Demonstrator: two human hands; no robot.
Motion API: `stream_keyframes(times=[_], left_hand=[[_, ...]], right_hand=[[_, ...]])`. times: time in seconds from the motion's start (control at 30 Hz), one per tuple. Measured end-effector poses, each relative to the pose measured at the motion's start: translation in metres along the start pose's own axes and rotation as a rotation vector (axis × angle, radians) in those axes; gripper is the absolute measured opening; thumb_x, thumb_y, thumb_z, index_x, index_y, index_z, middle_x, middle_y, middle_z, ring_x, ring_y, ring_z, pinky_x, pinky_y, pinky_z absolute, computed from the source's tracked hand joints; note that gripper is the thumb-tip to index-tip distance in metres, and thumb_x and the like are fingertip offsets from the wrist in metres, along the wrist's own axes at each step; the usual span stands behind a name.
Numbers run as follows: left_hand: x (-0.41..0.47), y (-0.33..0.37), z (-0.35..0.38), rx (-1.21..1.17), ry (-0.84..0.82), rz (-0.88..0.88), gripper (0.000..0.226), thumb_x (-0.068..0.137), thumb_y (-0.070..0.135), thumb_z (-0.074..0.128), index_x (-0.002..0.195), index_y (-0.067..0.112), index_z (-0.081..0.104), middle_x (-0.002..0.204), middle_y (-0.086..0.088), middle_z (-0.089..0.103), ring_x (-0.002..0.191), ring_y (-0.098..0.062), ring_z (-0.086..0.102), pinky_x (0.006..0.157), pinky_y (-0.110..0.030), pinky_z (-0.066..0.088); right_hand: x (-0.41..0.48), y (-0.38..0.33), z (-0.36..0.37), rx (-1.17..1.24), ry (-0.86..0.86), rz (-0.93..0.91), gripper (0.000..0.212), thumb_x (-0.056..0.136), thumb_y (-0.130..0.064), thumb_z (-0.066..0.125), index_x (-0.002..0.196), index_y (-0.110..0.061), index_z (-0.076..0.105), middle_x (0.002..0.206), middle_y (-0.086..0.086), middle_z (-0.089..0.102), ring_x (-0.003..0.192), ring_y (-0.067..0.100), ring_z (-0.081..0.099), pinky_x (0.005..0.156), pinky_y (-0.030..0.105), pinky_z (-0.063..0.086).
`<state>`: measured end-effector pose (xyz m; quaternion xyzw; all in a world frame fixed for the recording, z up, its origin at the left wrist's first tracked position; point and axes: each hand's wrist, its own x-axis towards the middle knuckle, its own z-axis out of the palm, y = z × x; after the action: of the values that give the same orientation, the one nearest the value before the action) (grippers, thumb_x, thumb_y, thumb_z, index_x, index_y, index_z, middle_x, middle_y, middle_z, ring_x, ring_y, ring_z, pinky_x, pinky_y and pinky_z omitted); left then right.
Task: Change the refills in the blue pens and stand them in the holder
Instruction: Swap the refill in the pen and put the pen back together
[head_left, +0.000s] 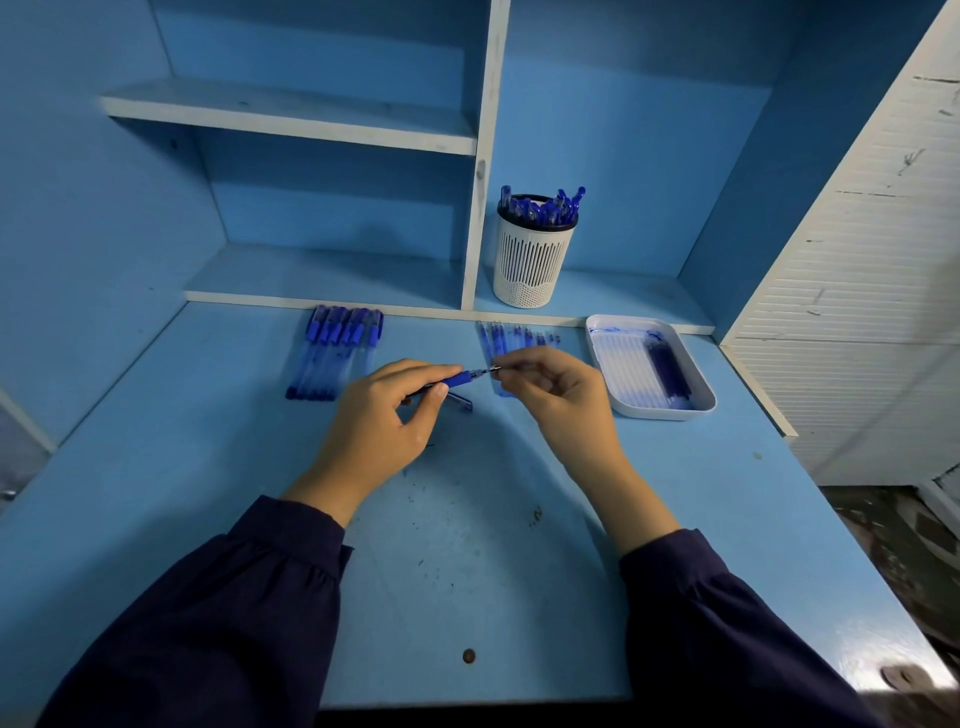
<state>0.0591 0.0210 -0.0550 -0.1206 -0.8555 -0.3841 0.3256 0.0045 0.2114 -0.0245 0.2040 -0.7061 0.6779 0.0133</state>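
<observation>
My left hand (387, 415) grips a blue pen (460, 378) by its barrel, tip pointing right. The fingertips of my right hand (553, 387) pinch the pen's tip end at the nib. A pen cap (461, 401) lies on the desk just below the pen. A row of several capped blue pens (337, 353) lies at the back left. Several loose refills (514, 338) lie behind my right hand, partly hidden by it. The white slotted holder (532, 260) stands on the low shelf with several blue pens in it.
A white tray (605, 374) at the right holds a few dark blue refills. The blue desk (467, 571) has ink specks and a small brown spot near the front edge. Shelf dividers rise behind; a white slatted panel stands at the right.
</observation>
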Motion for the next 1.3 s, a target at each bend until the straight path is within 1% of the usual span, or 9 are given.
stream_keyframes(times=[0.1, 0.23, 0.37, 0.5, 0.7, 0.83, 0.97, 1.13, 1.3], left_hand=[[-0.001, 0.003, 0.001, -0.003, -0.020, 0.018, 0.025, 0.094, 0.011, 0.061, 0.116, 0.015, 0.072, 0.103, 0.009, 0.070, 0.090, -0.010, 0.065, 0.074, -0.035, 0.055], [-0.002, 0.002, 0.001, 0.007, -0.047, 0.026, 0.025, 0.095, 0.012, 0.060, 0.117, 0.016, 0.072, 0.102, 0.008, 0.070, 0.090, -0.010, 0.065, 0.073, -0.035, 0.055], [-0.001, 0.004, 0.000, 0.023, -0.070, 0.039, 0.025, 0.095, 0.010, 0.063, 0.117, 0.017, 0.072, 0.102, 0.009, 0.070, 0.088, -0.010, 0.065, 0.072, -0.035, 0.055], [-0.002, 0.005, 0.000, 0.006, -0.065, 0.033, 0.025, 0.095, 0.010, 0.062, 0.117, 0.017, 0.072, 0.100, 0.008, 0.070, 0.086, -0.012, 0.064, 0.069, -0.035, 0.054], [-0.002, 0.005, 0.001, 0.012, -0.069, 0.035, 0.026, 0.095, 0.008, 0.063, 0.117, 0.017, 0.072, 0.099, 0.009, 0.070, 0.086, -0.009, 0.064, 0.071, -0.031, 0.054], [-0.002, 0.004, 0.001, 0.001, -0.067, 0.031, 0.026, 0.095, 0.008, 0.063, 0.118, 0.017, 0.072, 0.099, 0.008, 0.070, 0.086, -0.012, 0.064, 0.071, -0.033, 0.054], [-0.002, 0.005, 0.000, 0.006, -0.076, 0.017, 0.027, 0.095, 0.010, 0.063, 0.119, 0.018, 0.071, 0.101, 0.010, 0.069, 0.089, -0.009, 0.064, 0.074, -0.028, 0.054], [-0.003, 0.005, 0.000, 0.006, -0.068, 0.022, 0.026, 0.095, 0.009, 0.063, 0.118, 0.018, 0.072, 0.100, 0.011, 0.069, 0.088, -0.006, 0.063, 0.074, -0.028, 0.054], [-0.002, 0.004, 0.001, 0.008, -0.068, 0.022, 0.026, 0.096, 0.010, 0.063, 0.119, 0.019, 0.071, 0.102, 0.013, 0.069, 0.091, -0.006, 0.064, 0.072, -0.031, 0.055]], right_hand=[[-0.002, 0.003, 0.002, -0.062, -0.070, -0.024, 0.013, 0.086, -0.004, 0.069, 0.090, -0.015, 0.073, 0.085, 0.019, 0.071, 0.080, 0.036, 0.063, 0.083, 0.042, 0.052], [-0.002, 0.004, 0.001, -0.165, -0.110, -0.014, 0.008, 0.088, -0.006, 0.068, 0.094, -0.010, 0.072, 0.071, -0.012, 0.069, 0.071, 0.006, 0.063, 0.072, 0.019, 0.048], [-0.001, 0.004, -0.002, -0.305, -0.130, -0.018, 0.012, 0.092, -0.024, 0.065, 0.089, -0.013, 0.070, 0.072, 0.002, 0.068, 0.069, 0.023, 0.062, 0.068, 0.038, 0.054], [-0.002, -0.001, -0.007, -0.105, -0.191, 0.048, 0.013, 0.089, -0.005, 0.066, 0.102, -0.009, 0.066, 0.080, -0.005, 0.065, 0.071, 0.007, 0.059, 0.069, 0.017, 0.047], [-0.001, 0.001, -0.008, -0.179, -0.191, 0.090, 0.012, 0.093, -0.022, 0.063, 0.093, -0.012, 0.070, 0.080, 0.005, 0.070, 0.073, 0.009, 0.062, 0.075, 0.030, 0.052], [-0.001, -0.001, -0.010, -0.045, -0.220, 0.112, 0.012, 0.090, -0.007, 0.064, 0.101, -0.011, 0.067, 0.087, 0.005, 0.069, 0.082, 0.012, 0.064, 0.083, 0.028, 0.052], [-0.001, 0.000, -0.009, -0.118, -0.219, 0.123, 0.010, 0.093, -0.016, 0.062, 0.095, -0.009, 0.068, 0.080, 0.004, 0.070, 0.075, 0.009, 0.064, 0.078, 0.025, 0.053], [-0.001, -0.001, -0.009, -0.044, -0.228, 0.114, 0.012, 0.089, -0.005, 0.065, 0.100, -0.010, 0.067, 0.084, 0.003, 0.069, 0.081, 0.012, 0.065, 0.082, 0.023, 0.053], [-0.001, -0.001, -0.008, -0.074, -0.200, 0.130, 0.009, 0.089, -0.016, 0.068, 0.098, -0.014, 0.069, 0.089, 0.012, 0.071, 0.083, 0.018, 0.066, 0.084, 0.033, 0.054]])
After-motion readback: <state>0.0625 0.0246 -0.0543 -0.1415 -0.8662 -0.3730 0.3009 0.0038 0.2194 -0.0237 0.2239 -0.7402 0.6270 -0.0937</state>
